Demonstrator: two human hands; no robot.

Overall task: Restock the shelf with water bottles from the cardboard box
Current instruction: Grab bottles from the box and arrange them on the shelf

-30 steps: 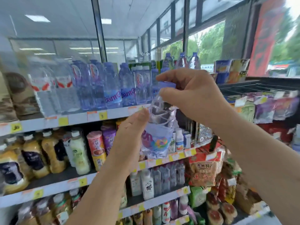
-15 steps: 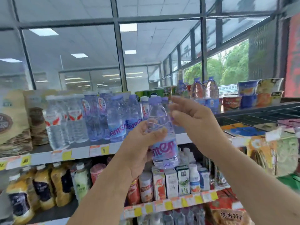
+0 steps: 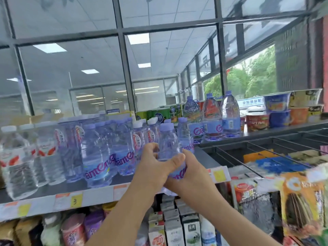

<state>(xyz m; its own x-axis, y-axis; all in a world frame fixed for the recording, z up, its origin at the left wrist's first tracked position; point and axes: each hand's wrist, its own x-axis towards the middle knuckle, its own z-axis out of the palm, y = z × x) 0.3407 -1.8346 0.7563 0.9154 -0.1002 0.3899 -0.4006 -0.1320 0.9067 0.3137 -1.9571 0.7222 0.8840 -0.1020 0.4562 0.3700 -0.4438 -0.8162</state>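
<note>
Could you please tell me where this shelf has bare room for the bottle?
Bare dark shelf shows right of the held clear purple-capped water bottle, bordered by the black wire rack. Left and behind, standing bottles crowd it.

Clear water bottle [image 3: 167,144], lilac cap, is hanging upright at near edge of the shelf [image 3: 95,194]. Matching bottles [image 3: 99,157] are standing just left.

bottle [image 3: 168,142] base behind right hand [image 3: 191,176], snack packets [image 3: 301,210] blurred
</note>
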